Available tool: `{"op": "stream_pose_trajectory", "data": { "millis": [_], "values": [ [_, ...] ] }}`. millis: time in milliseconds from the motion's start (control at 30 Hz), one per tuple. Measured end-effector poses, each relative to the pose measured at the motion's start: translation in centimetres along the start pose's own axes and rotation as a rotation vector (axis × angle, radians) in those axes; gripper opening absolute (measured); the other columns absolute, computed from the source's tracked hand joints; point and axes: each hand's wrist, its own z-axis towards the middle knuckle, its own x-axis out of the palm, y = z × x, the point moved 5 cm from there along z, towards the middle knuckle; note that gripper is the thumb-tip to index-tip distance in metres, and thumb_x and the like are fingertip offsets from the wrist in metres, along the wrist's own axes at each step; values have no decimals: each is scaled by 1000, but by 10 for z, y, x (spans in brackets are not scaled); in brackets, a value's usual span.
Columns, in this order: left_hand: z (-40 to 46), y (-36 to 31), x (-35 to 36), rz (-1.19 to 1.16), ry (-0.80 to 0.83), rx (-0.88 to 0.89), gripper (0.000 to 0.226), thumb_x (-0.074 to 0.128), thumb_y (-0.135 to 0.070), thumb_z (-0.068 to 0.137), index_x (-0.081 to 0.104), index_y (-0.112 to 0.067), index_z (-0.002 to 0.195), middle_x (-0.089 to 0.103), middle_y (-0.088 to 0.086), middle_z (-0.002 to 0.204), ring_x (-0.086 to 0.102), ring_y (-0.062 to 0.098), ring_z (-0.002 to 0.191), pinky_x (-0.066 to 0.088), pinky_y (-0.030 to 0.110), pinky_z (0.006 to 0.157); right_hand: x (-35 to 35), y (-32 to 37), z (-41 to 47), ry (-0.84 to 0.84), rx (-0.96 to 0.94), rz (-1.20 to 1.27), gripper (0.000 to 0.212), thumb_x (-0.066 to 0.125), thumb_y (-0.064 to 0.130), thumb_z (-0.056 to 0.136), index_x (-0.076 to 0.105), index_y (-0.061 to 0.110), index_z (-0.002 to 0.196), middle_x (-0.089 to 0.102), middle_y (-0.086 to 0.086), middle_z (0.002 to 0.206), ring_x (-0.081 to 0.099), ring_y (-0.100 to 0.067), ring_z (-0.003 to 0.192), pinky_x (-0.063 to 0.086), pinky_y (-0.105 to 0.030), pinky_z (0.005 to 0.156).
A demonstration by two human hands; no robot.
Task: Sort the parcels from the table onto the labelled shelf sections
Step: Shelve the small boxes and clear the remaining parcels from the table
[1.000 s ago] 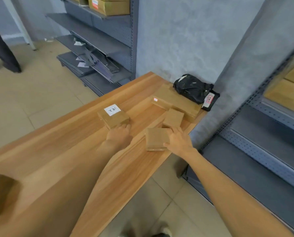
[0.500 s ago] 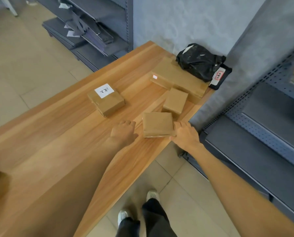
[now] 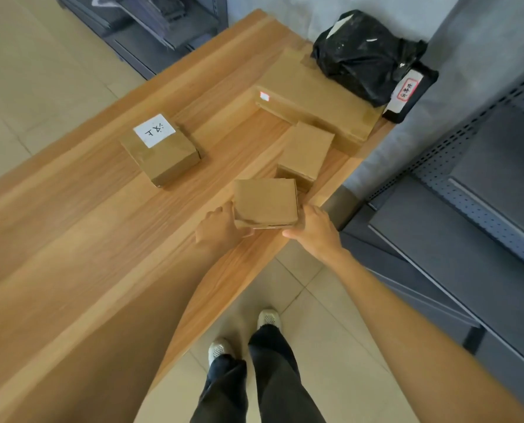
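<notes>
Head view, left to right. Labelled box (image 3: 160,149) sits on the table (image 3: 71,239), white handwritten label on its top face, well apart from both hands. All boxes are closed; contents not visible.

Left hand (image 3: 219,228) grips the left near corner of the plain square box (image 3: 266,203), fingers curled against its side. Right hand (image 3: 314,228) holds the right side of the same box, thumb along the near edge, fingers wrapped behind where they can't be seen. The box is near the table's front-right edge, top face up, roughly square, so no clear long axis; its near edge looks slightly lifted off the table, but I can't confirm that.

Second plain box (image 3: 306,152) lies just behind it, long axis running away from the person. Beyond that is a long flat carton (image 3: 315,99), long axis diagonal toward the far right corner. Black bag parcel (image 3: 361,53) rests on its far end. Grey shelf (image 3: 468,239) stands to the right of the table.

Versus half a second ago: left hand was resting on the table beside the box, now it's on the box. Right hand stays at the box's right side.
</notes>
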Motion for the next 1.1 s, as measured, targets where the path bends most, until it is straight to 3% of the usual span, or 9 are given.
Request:
{"op": "stream_pose_trajectory", "data": {
  "millis": [300, 467, 600, 733, 833, 900, 967, 1000, 1100],
  "values": [
    [-3, 2, -1, -133, -71, 7, 58, 62, -41, 88, 43, -11, 134, 59, 12, 126, 56, 33, 111, 43, 36, 76, 2, 6, -1, -72, -58, 141, 27, 69, 33, 85, 53, 14, 92, 54, -2, 101, 54, -23, 95, 38, -30, 70],
    [-14, -3, -30, -271, -99, 65, 52, 64, -38, 88, 49, -11, 129, 61, 8, 123, 58, 29, 110, 46, 38, 82, -18, 23, -9, -139, -90, 278, 31, 68, 31, 85, 60, 14, 110, 57, 3, 101, 54, -16, 93, 41, -28, 73],
    [-25, -9, -71, -335, -199, 154, 47, 61, -44, 88, 54, -20, 127, 65, 0, 116, 60, 24, 105, 48, 41, 84, -40, 50, -18, -176, -82, 461, 24, 60, 27, 94, 57, 14, 114, 63, 0, 106, 59, -19, 101, 45, -29, 80],
    [-34, -13, -111, -378, -273, 187, 46, 63, -50, 84, 56, -25, 123, 66, -7, 113, 60, 19, 106, 43, 33, 79, -75, 80, -29, -232, -118, 530, 24, 55, 27, 98, 55, 12, 117, 64, 1, 106, 59, -16, 101, 45, -27, 83],
    [-44, -10, -139, -404, -246, 245, 62, 67, -56, 76, 47, -32, 129, 63, -13, 116, 58, 17, 110, 46, 36, 89, -105, 97, -36, -278, -149, 459, 24, 52, 31, 99, 60, 9, 105, 63, -2, 97, 55, -14, 87, 39, -17, 73],
    [-56, -8, -161, -382, -283, 316, 82, 72, -61, 64, 34, -40, 134, 52, -27, 116, 49, 6, 110, 41, 26, 86, -124, 108, -37, -262, -134, 454, 31, 51, 30, 99, 60, 2, 91, 62, -9, 90, 56, -17, 77, 39, -15, 63],
    [-66, -12, -179, -325, -288, 410, 108, 79, -60, 57, 18, -41, 144, 38, -28, 136, 37, 3, 123, 32, 23, 97, -141, 118, -38, -220, -101, 456, 44, 51, 33, 99, 63, -9, 93, 65, -18, 87, 64, -30, 85, 50, -31, 79],
    [-69, -15, -186, -295, -279, 452, 118, 83, -55, 56, 13, -37, 149, 32, -19, 147, 29, 6, 133, 27, 26, 105, -147, 123, -39, -181, -89, 474, 47, 52, 34, 99, 64, -11, 97, 67, -21, 89, 66, -36, 90, 52, -41, 85],
    [-80, -25, -205, -273, -270, 553, 123, 88, -43, 58, 10, -28, 153, 22, -6, 157, 20, 12, 143, 21, 33, 115, -158, 137, -47, -7, -70, 545, 49, 52, 35, 99, 59, -11, 115, 66, -25, 106, 68, -38, 93, 56, -43, 87]
  ]
}}
